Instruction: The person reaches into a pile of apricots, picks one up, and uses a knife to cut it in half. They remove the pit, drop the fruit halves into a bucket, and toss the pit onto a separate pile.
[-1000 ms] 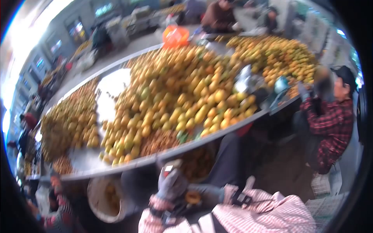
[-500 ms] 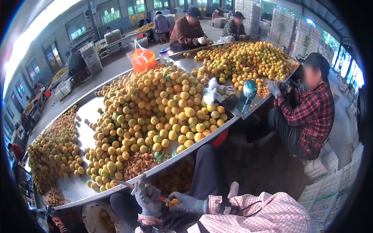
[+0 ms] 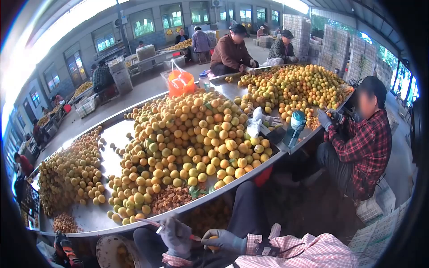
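My left hand (image 3: pixel 176 236), in a grey glove, is closed on a thin tool (image 3: pixel 154 223) with a reddish tip that points toward my other hand. My right hand (image 3: pixel 227 240), also gloved, pinches a small orange-yellow fruit (image 3: pixel 213 243) close to the tip. Both hands are over my lap, just below the metal table's front edge (image 3: pixel 196 207). Beyond that edge lies a big heap of yellow-orange fruit (image 3: pixel 187 134), with a pile of brown pits (image 3: pixel 172 199) in front of it.
A teal bottle (image 3: pixel 296 127) and a white bag (image 3: pixel 255 121) stand at the table's right part. An orange bucket (image 3: pixel 181 83) is behind the heap. A person in a plaid shirt (image 3: pixel 362 143) sits at the right. Below left is a white bucket (image 3: pixel 105 250).
The view has shifted, so the table and people appear lower and further right. My hands stay close together, with the tool and the fruit still held.
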`<act>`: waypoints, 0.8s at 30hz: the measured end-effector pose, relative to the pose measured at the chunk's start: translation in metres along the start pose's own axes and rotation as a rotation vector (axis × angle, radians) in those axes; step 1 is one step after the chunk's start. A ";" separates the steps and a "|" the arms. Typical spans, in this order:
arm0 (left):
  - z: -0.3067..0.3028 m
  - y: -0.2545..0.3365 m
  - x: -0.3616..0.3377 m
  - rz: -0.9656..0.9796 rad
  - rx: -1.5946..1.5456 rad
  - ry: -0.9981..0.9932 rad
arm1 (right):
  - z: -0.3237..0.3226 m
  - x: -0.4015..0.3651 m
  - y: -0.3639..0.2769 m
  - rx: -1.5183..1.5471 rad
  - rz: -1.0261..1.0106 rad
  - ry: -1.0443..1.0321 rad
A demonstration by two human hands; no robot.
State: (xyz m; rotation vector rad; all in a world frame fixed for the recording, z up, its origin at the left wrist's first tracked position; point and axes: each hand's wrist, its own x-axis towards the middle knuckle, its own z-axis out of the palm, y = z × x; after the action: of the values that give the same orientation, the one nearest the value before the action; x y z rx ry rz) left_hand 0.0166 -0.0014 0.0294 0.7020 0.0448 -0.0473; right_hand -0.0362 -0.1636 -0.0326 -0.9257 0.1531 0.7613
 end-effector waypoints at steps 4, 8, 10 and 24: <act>0.008 0.023 -0.005 0.070 0.020 -0.037 | -0.003 -0.005 0.002 -0.036 0.038 -0.030; 0.004 0.017 -0.009 0.015 0.030 -0.075 | -0.005 0.001 0.015 -0.136 -0.007 -0.195; 0.002 0.007 -0.008 0.018 -0.001 -0.160 | 0.000 0.003 0.020 -0.374 -0.194 -0.231; 0.004 0.008 -0.021 0.055 0.101 -0.286 | 0.025 -0.022 -0.017 -0.256 -0.112 -0.160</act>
State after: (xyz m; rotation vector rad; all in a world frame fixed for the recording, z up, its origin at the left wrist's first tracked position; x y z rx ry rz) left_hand -0.0035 0.0021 0.0389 0.7913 -0.2527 -0.0970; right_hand -0.0460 -0.1620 0.0034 -1.1010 -0.1391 0.7589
